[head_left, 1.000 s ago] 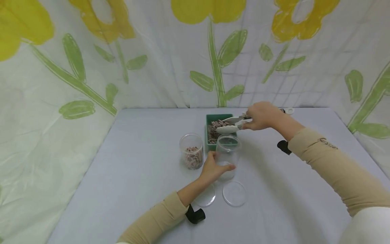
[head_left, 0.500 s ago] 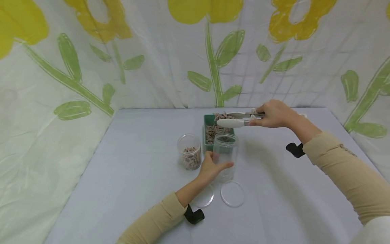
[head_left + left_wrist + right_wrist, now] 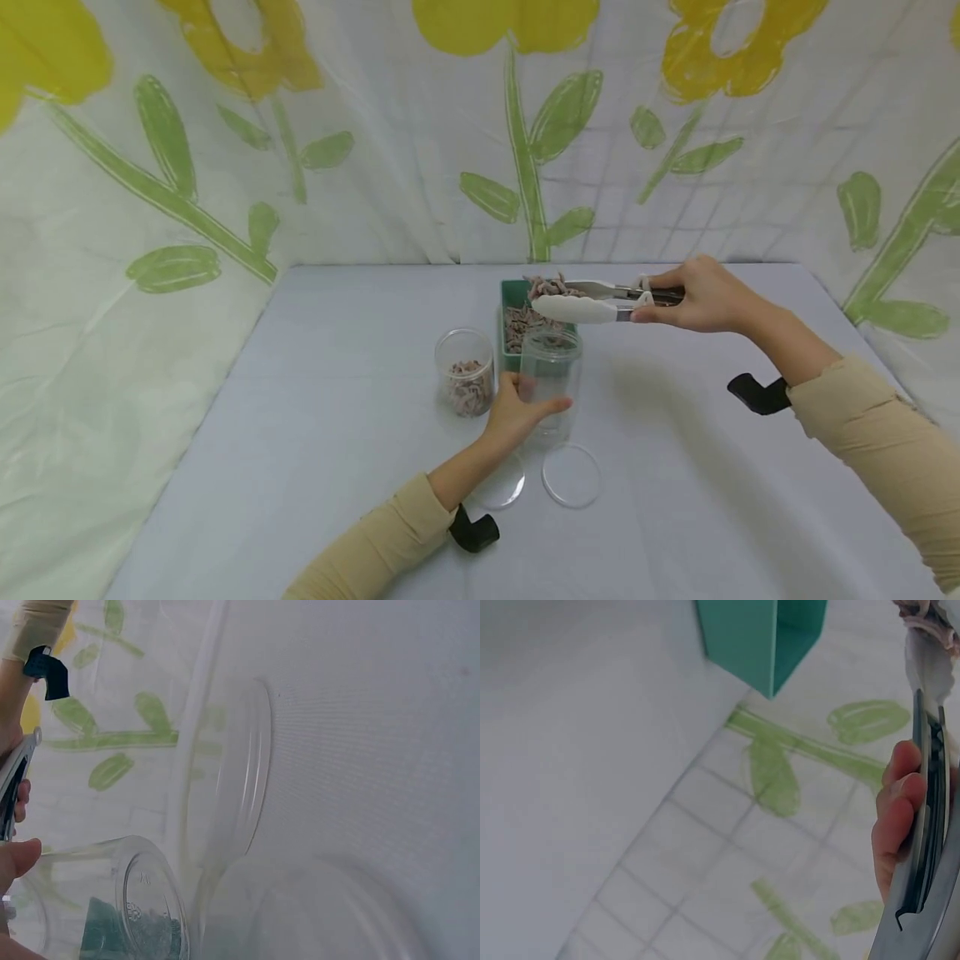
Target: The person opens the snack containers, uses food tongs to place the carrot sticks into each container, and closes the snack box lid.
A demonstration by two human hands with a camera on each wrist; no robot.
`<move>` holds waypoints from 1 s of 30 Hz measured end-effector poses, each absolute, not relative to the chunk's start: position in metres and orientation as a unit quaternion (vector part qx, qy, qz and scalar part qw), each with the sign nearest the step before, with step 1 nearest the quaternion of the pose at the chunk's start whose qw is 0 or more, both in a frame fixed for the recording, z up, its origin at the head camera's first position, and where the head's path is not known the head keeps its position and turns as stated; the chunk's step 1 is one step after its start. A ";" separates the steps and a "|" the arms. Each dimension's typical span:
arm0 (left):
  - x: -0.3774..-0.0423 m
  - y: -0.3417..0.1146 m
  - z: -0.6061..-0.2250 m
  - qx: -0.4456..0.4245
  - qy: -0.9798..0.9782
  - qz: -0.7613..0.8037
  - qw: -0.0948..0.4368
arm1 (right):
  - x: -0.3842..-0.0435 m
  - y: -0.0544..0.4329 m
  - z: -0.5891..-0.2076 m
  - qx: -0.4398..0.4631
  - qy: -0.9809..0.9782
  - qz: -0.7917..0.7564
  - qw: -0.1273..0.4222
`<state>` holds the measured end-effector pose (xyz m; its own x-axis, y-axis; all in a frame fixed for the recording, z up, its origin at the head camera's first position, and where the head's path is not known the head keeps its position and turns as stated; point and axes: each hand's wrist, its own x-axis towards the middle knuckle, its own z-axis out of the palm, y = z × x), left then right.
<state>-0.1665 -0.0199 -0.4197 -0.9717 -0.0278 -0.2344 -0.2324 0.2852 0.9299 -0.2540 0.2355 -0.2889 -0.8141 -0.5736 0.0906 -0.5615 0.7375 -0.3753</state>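
My left hand (image 3: 517, 412) holds a clear plastic jar (image 3: 553, 371) from its left side, thumb across the front; nothing shows inside it. In the left wrist view the bottom of this jar (image 3: 150, 900) bears embossed marks. My right hand (image 3: 705, 296) grips white-headed tongs (image 3: 581, 311) by their dark handles. Between the tong heads is a clump of pinkish-brown, curly strips (image 3: 550, 286), raised over the green container (image 3: 507, 293). More such strips lie in that container. Left of the held jar stands a second clear jar (image 3: 465, 346), partly filled with the same strips.
Two clear round lids, one on the right (image 3: 572, 475) and one on the left (image 3: 506, 483), lie on the pale tablecloth (image 3: 337, 400) in front of the jars. A white curtain (image 3: 390, 200) painted with yellow flowers hangs behind the table. Black wrist mounts (image 3: 474, 531) stick out from the sleeves.
The tongs have come up out of the green container with a clump of strips, and my right hand has moved right. My left hand keeps its hold on the jar.
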 end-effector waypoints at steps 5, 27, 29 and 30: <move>-0.167 -0.020 -0.422 -0.078 0.800 0.590 0.082 | -0.240 0.239 -0.296 -0.321 0.922 -0.214 0.010; -0.166 -0.021 -0.430 0.112 0.865 0.489 -0.019 | -0.225 0.222 -0.274 -0.420 0.907 0.015 0.041; -0.165 -0.020 -0.430 0.123 0.865 0.486 -0.016 | -0.222 0.213 -0.270 -0.432 0.900 0.054 0.030; -0.165 -0.020 -0.430 0.127 0.864 0.486 -0.013 | -0.221 0.210 -0.268 -0.434 0.898 0.070 0.026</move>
<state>-0.1651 -0.0200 -0.4295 -0.9673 0.2074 0.1459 0.2324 0.4947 0.8374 -0.2210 0.2096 -0.2677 -0.6211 -0.7764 -0.1070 -0.7836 0.6127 0.1028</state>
